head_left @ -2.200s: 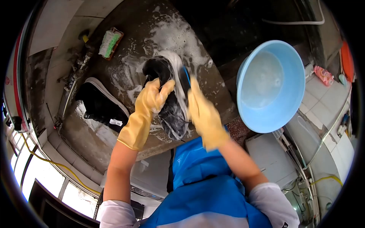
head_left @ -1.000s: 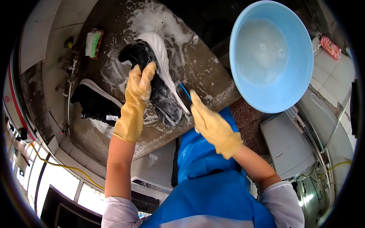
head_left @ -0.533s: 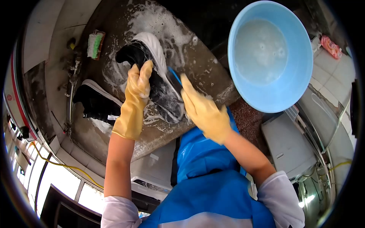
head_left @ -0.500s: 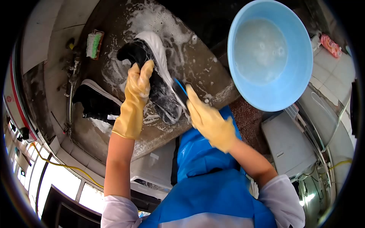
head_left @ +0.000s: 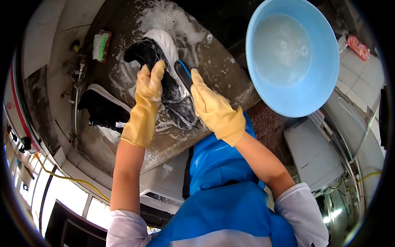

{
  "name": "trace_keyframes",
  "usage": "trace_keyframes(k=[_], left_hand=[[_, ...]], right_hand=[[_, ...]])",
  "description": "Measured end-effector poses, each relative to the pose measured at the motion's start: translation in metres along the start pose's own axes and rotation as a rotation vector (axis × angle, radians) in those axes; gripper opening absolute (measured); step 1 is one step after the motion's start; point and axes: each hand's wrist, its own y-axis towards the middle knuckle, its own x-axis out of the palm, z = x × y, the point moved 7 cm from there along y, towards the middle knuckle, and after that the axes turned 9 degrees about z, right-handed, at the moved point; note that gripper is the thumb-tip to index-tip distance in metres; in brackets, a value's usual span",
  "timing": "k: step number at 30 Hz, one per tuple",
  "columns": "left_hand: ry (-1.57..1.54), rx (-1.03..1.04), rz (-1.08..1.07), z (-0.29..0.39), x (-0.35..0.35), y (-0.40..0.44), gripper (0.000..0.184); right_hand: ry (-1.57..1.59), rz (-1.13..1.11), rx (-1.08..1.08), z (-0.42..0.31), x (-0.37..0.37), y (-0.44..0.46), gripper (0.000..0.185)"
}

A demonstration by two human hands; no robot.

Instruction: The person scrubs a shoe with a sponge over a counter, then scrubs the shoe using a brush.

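The left hand (head_left: pixel 149 84), gloved, clamps its fingers on the upper of a soapy shoe (head_left: pixel 175 78) lying on the wet slab (head_left: pixel 224 82). The right hand (head_left: pixel 214 109) has its fingers together, closed round one black-and-blue brush (head_left: pixel 183 74) against the shoe's white sole edge. Two shoes in all — the second shoe (head_left: pixel 103 108) lies near the left glove. Farther off: one green-and-white scrub brush (head_left: pixel 101 46) and one blue basin (head_left: pixel 321 61) holding cloudy water.
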Motion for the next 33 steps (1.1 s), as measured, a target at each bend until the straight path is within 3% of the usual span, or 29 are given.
trace_keyframes(k=[1, 2, 3, 6, 8, 10, 12, 13, 15, 17, 20, 21, 24, 26, 28, 29, 32, 33], left_hand=[[-0.058, -0.143, -0.001, -0.001, 0.000, 0.000, 0.032], [-0.129, -0.121, 0.004, 0.000, 0.002, 0.004, 0.031], [-0.200, -0.100, 0.007, 0.001, 0.003, 0.007, 0.030], [-0.183, -0.008, 0.025, 0.004, 0.003, 0.007, 0.030], [-0.136, 0.095, -0.019, -0.003, -0.001, 0.002, 0.021], [0.273, 0.698, 0.134, 0.007, 0.000, -0.009, 0.021], [0.315, 0.657, 0.125, -0.011, -0.003, -0.002, 0.030], [0.270, 0.692, 0.127, -0.011, -0.002, -0.003, 0.031], [0.186, 0.740, 0.066, 0.000, -0.003, -0.001, 0.034], [0.122, 0.625, 0.071, -0.008, -0.002, 0.003, 0.034], [0.039, 0.407, 0.076, -0.026, -0.002, 0.007, 0.026], [0.141, 0.454, 0.065, -0.014, -0.004, 0.007, 0.023], [0.237, 0.472, 0.053, 0.012, -0.007, 0.018, 0.019], [0.133, 0.261, -0.096, 0.025, -0.002, 0.037, 0.030], [0.390, 0.051, -0.443, 0.077, 0.008, 0.052, 0.054], [0.486, 0.101, -0.467, 0.072, 0.012, 0.061, 0.053], [0.607, 0.299, -0.628, 0.098, 0.022, 0.064, 0.050], [0.739, 0.560, -0.739, 0.091, 0.031, 0.064, 0.045]], right_hand=[[-0.146, 0.024, -0.118, 0.004, 0.014, -0.005, 0.051], [-0.289, 0.063, -0.230, 0.009, 0.027, -0.009, 0.050], [-0.344, 0.026, -0.131, -0.014, -0.011, -0.006, 0.051], [0.340, -0.222, 0.438, -0.002, -0.011, -0.068, 0.060], [0.247, -0.122, 0.256, 0.004, 0.001, -0.024, 0.058], [-0.106, 0.073, -0.076, -0.007, -0.006, 0.028, 0.056], [-0.470, 0.227, -0.167, -0.032, -0.020, 0.034, 0.053], [-0.426, 0.171, -0.179, -0.038, -0.029, 0.025, 0.042], [-0.167, 0.069, -0.030, -0.039, -0.026, -0.041, 0.037], [0.384, -0.145, 0.383, -0.021, -0.015, -0.047, 0.045], [0.094, 0.222, -0.060, -0.017, -0.017, 0.024, 0.048], [0.002, 0.296, -0.155, -0.008, -0.011, 0.054, 0.047], [-0.026, 0.257, -0.200, 0.001, -0.004, 0.075, 0.044], [-0.010, 0.120, -0.118, -0.011, -0.003, 0.013, 0.046], [0.209, 0.105, -0.026, -0.018, 0.003, -0.033, 0.048], [0.338, 0.126, 0.007, -0.017, 0.004, -0.046, 0.048], [0.936, -0.086, 0.672, 0.014, 0.011, -0.050, 0.050], [1.100, -0.075, 0.924, 0.021, 0.011, -0.051, 0.051]])
